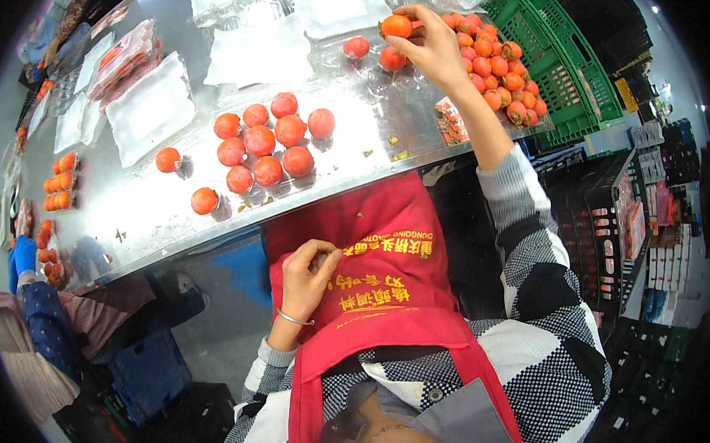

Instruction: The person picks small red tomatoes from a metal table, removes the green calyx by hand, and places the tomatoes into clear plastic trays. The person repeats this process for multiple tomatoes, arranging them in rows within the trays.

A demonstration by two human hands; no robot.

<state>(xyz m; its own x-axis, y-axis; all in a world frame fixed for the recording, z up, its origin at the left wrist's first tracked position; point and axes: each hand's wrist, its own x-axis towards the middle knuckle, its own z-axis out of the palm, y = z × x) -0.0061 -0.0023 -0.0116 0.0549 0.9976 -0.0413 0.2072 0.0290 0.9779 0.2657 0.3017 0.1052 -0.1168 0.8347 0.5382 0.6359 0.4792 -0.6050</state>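
My right hand (426, 44) grips an orange fruit (396, 26) at the table's back, beside two loose fruits (392, 58) and a dense pile of orange-red fruit (499, 69) on clear plastic. My left hand (308, 275) is curled in front of my red apron (383, 331), below the table edge; whatever is inside its fingers, if anything, is hidden. On the steel table (165, 238), a group of several round fruits (261, 140) sits in the middle, with single fruits (168, 160) to its left. Clear packs of fruit (58, 183) lie at the left end.
White trays (256, 51) and wrapped pink packs (122, 61) lie along the back. Green crates (563, 78) stand right, black crates (585, 227) below them. At left are a co-worker's blue-gloved hand (21, 256), a blue bin (152, 373) and another person (50, 45) farther back.
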